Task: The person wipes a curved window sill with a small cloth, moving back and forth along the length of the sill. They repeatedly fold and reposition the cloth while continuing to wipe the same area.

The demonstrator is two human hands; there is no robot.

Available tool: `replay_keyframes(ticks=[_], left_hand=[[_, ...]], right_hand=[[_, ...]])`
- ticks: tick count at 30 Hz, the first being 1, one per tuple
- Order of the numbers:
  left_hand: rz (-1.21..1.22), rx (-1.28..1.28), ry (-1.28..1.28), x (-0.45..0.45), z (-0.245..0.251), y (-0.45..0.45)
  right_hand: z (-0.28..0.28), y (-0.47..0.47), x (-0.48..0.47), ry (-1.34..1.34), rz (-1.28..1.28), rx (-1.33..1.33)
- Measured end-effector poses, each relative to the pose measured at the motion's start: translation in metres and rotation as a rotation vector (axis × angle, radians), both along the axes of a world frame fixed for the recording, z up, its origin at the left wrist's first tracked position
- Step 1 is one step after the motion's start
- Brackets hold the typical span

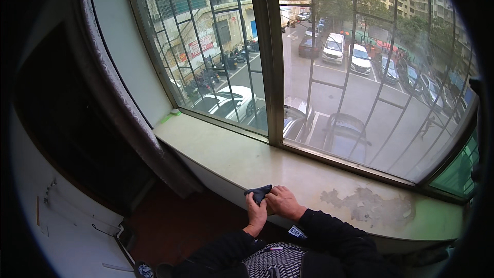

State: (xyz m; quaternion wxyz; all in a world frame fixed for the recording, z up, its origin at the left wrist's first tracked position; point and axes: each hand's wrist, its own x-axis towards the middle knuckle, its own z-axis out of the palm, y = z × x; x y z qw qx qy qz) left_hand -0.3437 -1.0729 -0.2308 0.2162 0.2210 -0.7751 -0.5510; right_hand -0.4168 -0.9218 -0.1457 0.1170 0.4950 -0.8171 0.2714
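Observation:
A small piece of dark cloth (258, 193) is gripped between my two hands, just over the front edge of the pale windowsill (216, 154). My left hand (256, 213) pinches its lower left part from below, thumb and fingers closed on it. At the cloth's right side, my right hand (285, 202) grips it with bent fingers; the fingertips are partly hidden. The cloth is bunched, with one corner pointing up and to the right. Both arms wear black sleeves.
A barred sliding window (274, 85) rises behind the sill. Peeling grey patches (370, 205) mark the sill at right. A green-and-white object (175, 112) lies in its far left corner. A curtain (115, 81) hangs at left, above a dark red floor (181, 216).

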Motion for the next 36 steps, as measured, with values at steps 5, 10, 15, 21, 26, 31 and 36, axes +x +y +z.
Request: replay_keyframes(ticks=[5,10,15,21,26,31,36], left_hand=[[0.006,0.180,-0.101,-0.001,-0.012,-0.031],[-0.174,0.539,-0.266,-0.001,-0.012,-0.049],[-0.245,0.525,-0.255,-0.008,-0.010,-0.060],[-0.220,0.612,-0.256,-0.015,-0.001,-0.090],[-0.176,0.648,-0.288,-0.028,0.008,-0.116],[-0.131,0.671,-0.290,-0.042,0.004,-0.139],[-0.103,0.644,-0.282,-0.050,0.005,-0.167]], right_hand=[[-0.006,-0.002,-0.002,0.020,0.006,-0.068],[-0.013,-0.015,-0.003,0.078,-0.008,-0.104],[-0.009,-0.030,-0.004,0.059,-0.010,-0.103],[0.005,-0.055,-0.005,0.054,-0.008,-0.078],[0.011,-0.075,-0.008,0.051,-0.017,-0.018],[0.002,-0.101,-0.018,0.039,-0.024,0.075],[-0.005,-0.127,-0.026,-0.027,-0.038,0.181]])
